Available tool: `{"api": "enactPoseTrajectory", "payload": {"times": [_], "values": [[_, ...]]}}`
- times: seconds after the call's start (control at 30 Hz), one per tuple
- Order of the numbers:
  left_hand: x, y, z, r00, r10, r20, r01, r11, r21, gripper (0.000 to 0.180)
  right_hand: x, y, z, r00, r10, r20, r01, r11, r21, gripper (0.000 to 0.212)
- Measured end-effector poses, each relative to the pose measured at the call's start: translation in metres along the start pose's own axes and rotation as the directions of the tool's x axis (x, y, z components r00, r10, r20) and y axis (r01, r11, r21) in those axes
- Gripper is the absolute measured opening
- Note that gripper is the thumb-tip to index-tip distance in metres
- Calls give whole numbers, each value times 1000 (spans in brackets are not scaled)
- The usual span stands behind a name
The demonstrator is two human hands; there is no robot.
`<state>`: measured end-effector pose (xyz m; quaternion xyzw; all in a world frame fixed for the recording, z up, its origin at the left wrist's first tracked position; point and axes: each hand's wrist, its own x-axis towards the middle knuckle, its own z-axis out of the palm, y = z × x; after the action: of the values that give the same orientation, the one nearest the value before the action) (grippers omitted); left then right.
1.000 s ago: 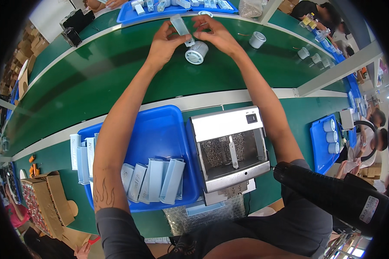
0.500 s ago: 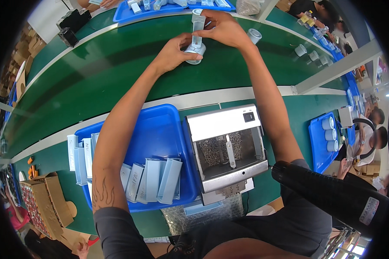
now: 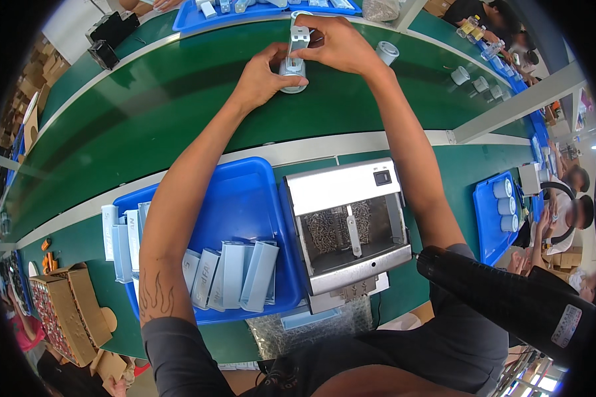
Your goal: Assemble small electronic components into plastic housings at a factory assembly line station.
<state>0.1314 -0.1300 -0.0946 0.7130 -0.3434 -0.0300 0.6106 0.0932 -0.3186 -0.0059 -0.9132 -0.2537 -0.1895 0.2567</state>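
Past the metal divider strip, both hands are at work on a pale blue plastic part on the green surface. The fingers of my right hand (image 3: 341, 45) are closed on a narrow pale blue housing (image 3: 299, 40), whose squared end shows a small slot. Below it sits a round pale blue base (image 3: 293, 86), with the thumb and fingers of my left hand (image 3: 261, 79) around it. The housing stands up from the base; whether the two are joined is hidden by the fingers. A similar round piece (image 3: 387, 51) stands to the right of my right hand.
Nearer me are a blue tray (image 3: 245, 173) of long pale blue housings (image 3: 224, 276) and a metal screw feeder (image 3: 341, 188). A black power screwdriver (image 3: 483, 284) juts in at right. Another blue tray (image 3: 489, 228) holds round pieces. Co-workers sit at far right.
The housing has tilted toward me, so its squared end shows instead of its long open side. My right hand has turned slightly with it; my left hand has barely shifted.
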Motion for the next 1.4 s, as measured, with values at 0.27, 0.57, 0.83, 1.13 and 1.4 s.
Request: {"api": "enactPoseTrajectory", "payload": {"times": [0.27,0.57,0.83,1.13,1.4], "values": [[-1,5,-5,999,-5,-40,13,980,199,62,1,3,1,999,39,20,-40,999,29,40],[1,-7,-13,996,91,-13,-86,973,216,63,5,11,5,996,-67,51,61,993,104,32],[-3,0,-11,1000,9,-5,-8,977,212,68,2,3,3,999,-33,38,32,998,45,33],[-2,8,-13,1000,19,-21,-13,964,265,66,2,6,4,1000,4,25,-5,1000,25,34],[-5,12,-15,1000,14,-23,-7,953,304,65,-1,7,4,998,-39,46,34,995,93,35]]}}
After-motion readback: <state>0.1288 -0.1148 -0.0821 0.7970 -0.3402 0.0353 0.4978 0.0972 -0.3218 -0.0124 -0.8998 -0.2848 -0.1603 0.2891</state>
